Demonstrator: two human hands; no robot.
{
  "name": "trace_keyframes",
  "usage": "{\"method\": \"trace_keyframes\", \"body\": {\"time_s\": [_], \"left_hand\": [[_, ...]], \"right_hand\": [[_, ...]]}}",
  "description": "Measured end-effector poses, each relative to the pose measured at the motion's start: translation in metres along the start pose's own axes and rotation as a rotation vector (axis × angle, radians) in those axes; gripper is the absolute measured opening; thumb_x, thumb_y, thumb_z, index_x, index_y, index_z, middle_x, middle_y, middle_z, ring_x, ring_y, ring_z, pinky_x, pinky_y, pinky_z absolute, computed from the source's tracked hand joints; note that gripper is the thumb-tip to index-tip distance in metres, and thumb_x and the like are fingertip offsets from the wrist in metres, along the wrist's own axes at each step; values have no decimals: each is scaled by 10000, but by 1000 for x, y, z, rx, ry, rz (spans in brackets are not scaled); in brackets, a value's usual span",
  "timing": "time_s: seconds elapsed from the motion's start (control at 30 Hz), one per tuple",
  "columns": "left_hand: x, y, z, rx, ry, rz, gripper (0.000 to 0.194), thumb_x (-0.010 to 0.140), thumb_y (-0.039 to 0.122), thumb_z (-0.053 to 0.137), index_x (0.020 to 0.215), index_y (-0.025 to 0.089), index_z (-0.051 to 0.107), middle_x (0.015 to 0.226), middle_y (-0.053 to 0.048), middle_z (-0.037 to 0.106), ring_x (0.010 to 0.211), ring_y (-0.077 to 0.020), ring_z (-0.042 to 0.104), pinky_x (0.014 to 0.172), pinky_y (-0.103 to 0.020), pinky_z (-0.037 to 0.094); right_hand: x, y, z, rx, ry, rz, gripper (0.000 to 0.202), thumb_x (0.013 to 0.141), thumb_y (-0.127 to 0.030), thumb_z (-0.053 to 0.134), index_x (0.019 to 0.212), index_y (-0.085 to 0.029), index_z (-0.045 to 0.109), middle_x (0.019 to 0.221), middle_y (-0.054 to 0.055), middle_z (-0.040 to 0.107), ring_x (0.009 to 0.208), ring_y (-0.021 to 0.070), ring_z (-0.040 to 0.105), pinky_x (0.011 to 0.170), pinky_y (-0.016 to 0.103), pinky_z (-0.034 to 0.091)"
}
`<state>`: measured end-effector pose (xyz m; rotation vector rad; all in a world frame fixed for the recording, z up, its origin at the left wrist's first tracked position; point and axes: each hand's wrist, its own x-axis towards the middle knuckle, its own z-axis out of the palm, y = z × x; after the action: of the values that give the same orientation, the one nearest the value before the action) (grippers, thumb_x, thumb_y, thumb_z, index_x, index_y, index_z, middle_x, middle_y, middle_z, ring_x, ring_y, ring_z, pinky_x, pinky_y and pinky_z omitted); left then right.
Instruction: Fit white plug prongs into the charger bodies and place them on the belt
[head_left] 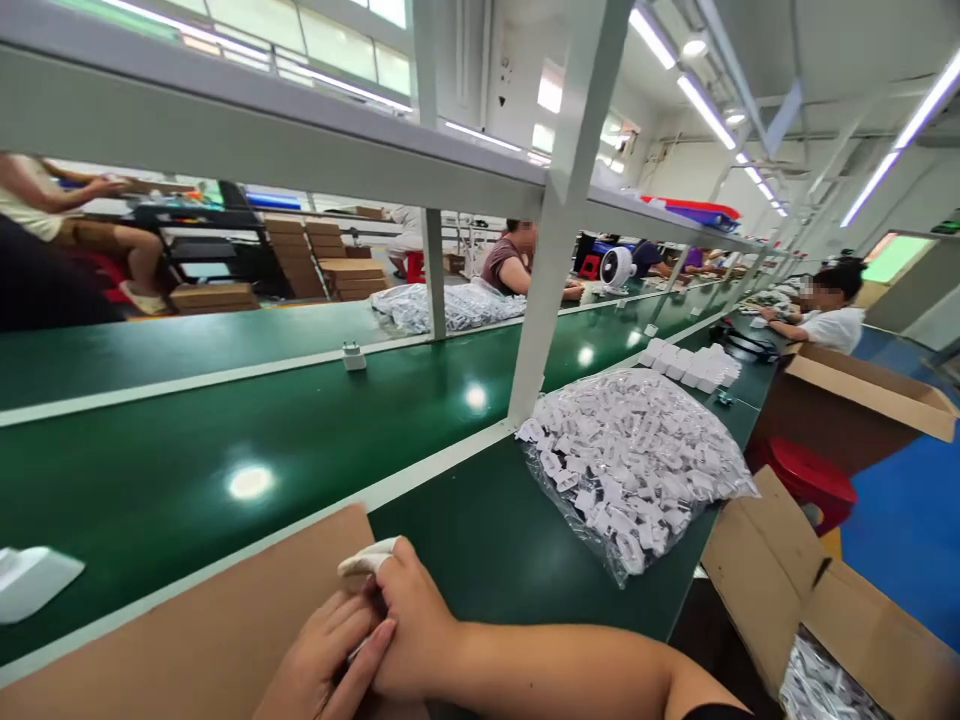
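Observation:
My left hand [330, 645] and my right hand [416, 625] are together at the bottom centre, over the edge of a brown cardboard sheet [225, 610]. The fingers of both are bent round something small and pale that is mostly hidden between them. White covers sit on the fingertips of my right hand. To the right, a clear plastic bag [637, 450] full of small white parts lies on the green tabletop [465, 540].
A green conveyor [390, 410] carries a white plug adapter [353, 356] and a white piece [37, 582] at far left. A white post [555, 220] rises beyond the table. White blocks [690, 364] stand behind the bag. Open cartons [862, 610] are at right; people sit farther off.

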<state>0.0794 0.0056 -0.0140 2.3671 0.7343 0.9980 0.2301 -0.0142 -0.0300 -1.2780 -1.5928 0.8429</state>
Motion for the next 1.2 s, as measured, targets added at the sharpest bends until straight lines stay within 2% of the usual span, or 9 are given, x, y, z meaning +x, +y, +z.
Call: {"method": "trace_keyframes", "body": {"time_s": [0.1,0.2,0.47,0.83,1.2], "left_hand": [[0,4,0,-22,-97,-88,370,1075,416,456,1001,239,772,1074,-58,770,997,-224,698,954,-289,576],[2,10,-1,-68,-148,-139,384,1080,397,433,1000,226,768,1102,-74,761,1008,-225,690,961,-305,571],[9,18,-5,-120,-160,-144,442,1083,402,406,820,199,698,1029,-90,755,909,-210,674,914,-314,566],[9,20,-5,-121,-136,-134,399,1076,395,431,943,208,757,1042,-92,767,935,-220,694,898,-315,586],[9,18,-5,-115,-137,-128,390,1079,388,432,976,212,764,1055,-79,768,927,-208,701,897,-300,588]], "right_hand": [[-2,-3,-3,69,4,-79,685,594,-139,712,1269,-232,640,1242,86,560,1134,247,633,1013,398,564],[-2,-4,-4,111,17,-120,651,613,-123,691,1255,-230,659,1216,84,567,1114,238,636,996,393,572],[-1,-7,-4,135,18,-181,592,645,-111,663,1228,-210,684,1188,89,581,1096,231,639,981,388,575],[-2,-10,-5,127,5,-157,518,669,-137,681,1181,-207,717,1164,90,589,1088,237,646,975,394,579],[-3,-5,-3,87,-1,-136,523,639,-108,679,1147,-221,720,1161,71,602,1073,226,646,968,376,575]]}}
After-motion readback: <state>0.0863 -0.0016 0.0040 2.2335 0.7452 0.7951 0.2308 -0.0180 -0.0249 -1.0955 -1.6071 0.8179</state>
